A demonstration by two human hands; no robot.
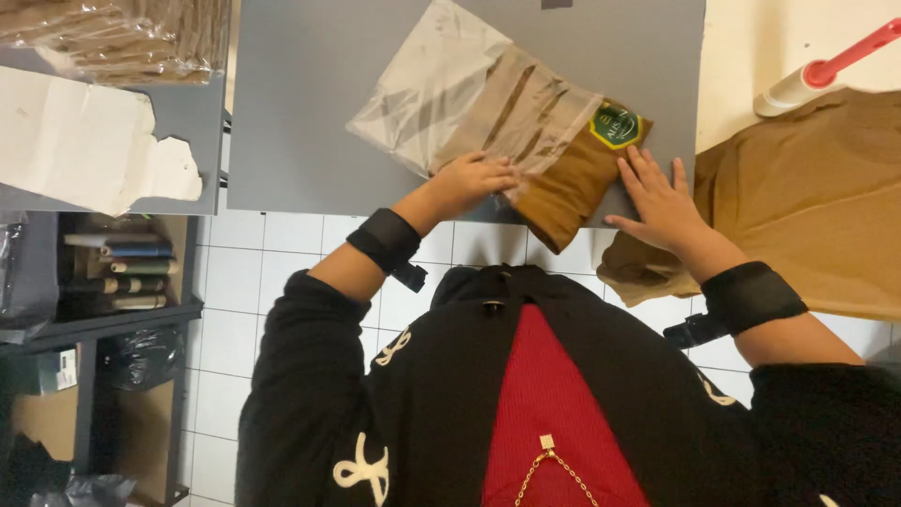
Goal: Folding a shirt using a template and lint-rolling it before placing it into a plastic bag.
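1. Left hand (469,178): fingers curled together, pressing down on the open edge of the clear plastic bag (469,94), where the folded brown garment (572,183) enters it; whether they pinch the film or only pin it cannot be told.
2. Right hand (662,197): fingers spread apart and flat, palm down on the table edge, touching the right side of the brown garment just below its green hexagonal label (615,125); it grips nothing.
3. Garment and bag: the garment lies diagonally at the near edge of the grey table (300,94), one end inside the bag, the labelled end outside; the step in hand appears to be bagging, roughly half done.
4. Next move, as a judgement: the film needs holding while the cloth is slid along its length, kept flat to avoid bunching.
5. Surroundings: more brown fabric (817,197) lies right of the table, near a red-handled roller (821,70); torn white paper (84,145) and wrapped bundles (122,38) sit left; shelves with books (117,272) stand over a white tiled floor (282,263).
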